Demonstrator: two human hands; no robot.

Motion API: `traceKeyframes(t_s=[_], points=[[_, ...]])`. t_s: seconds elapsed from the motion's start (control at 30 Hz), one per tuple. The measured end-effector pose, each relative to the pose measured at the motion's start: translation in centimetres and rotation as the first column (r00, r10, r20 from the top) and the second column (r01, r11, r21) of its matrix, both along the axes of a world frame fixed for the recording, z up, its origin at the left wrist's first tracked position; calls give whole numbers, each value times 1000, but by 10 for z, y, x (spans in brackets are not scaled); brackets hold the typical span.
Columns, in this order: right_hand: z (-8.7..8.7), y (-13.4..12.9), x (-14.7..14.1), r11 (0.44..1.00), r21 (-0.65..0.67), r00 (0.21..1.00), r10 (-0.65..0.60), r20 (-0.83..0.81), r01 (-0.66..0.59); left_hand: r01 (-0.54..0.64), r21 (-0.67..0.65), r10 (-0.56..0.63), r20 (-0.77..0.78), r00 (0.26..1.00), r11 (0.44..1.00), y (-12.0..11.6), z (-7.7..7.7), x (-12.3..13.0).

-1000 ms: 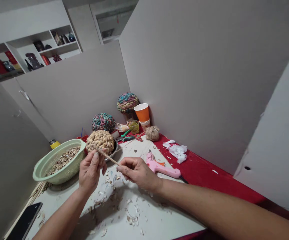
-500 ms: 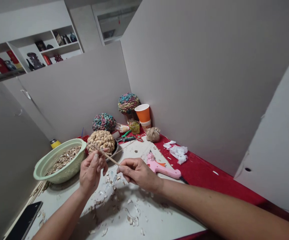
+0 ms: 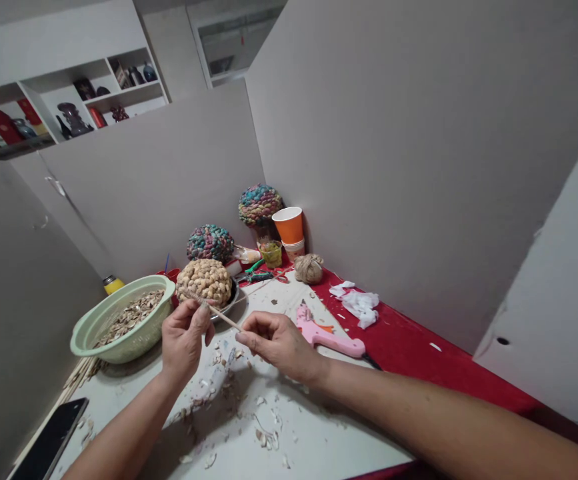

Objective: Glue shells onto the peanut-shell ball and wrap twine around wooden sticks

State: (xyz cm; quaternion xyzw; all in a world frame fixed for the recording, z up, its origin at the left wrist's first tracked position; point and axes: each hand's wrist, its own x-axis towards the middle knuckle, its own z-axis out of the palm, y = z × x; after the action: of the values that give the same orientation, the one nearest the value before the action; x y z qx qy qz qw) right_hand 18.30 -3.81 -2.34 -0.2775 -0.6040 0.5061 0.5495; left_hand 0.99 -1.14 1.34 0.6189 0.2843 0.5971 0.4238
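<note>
A thin wooden stick (image 3: 225, 319) spans the gap between my two hands above the table. My left hand (image 3: 185, 333) pinches its far end, where twine seems to be wound; the fingers cover much of that spot. The near end sits between the thumb and fingers of my right hand (image 3: 276, 343). Twine runs from the stick toward a twine ball (image 3: 309, 268) at the back. Just behind my left hand, a ball covered in pale shells (image 3: 203, 283) rests in a dark dish. A pink glue gun (image 3: 336, 340) lies to the right of my right hand.
A green basin (image 3: 133, 353) of shells stands at the left, near sticks and a phone (image 3: 51, 440). Shell bits litter the white board (image 3: 339, 443). Behind are colourful balls (image 3: 211, 243), an orange cup (image 3: 289, 227) and scissors. White tissue (image 3: 361, 307) lies on red cloth.
The fingers of my left hand have closed in more around the stick's wound end. My right hand keeps its hold on the stick. The view has shifted slightly.
</note>
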Motion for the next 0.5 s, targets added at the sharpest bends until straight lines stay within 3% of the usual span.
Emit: traceKeyframes(t_s=[0.07, 0.2, 0.5], points=[[2, -2, 0, 999, 28, 999, -37, 9, 37, -1, 0, 1, 3, 1000, 1000, 1, 1, 1], [5, -6, 0, 1000, 18, 1000, 7, 12, -7, 0, 1, 0, 3, 1000, 1000, 1, 1, 1], [-1, 0, 3, 961, -117, 968, 250, -17, -250, -10, -5, 10, 2, 1000, 1000, -3, 0, 0]])
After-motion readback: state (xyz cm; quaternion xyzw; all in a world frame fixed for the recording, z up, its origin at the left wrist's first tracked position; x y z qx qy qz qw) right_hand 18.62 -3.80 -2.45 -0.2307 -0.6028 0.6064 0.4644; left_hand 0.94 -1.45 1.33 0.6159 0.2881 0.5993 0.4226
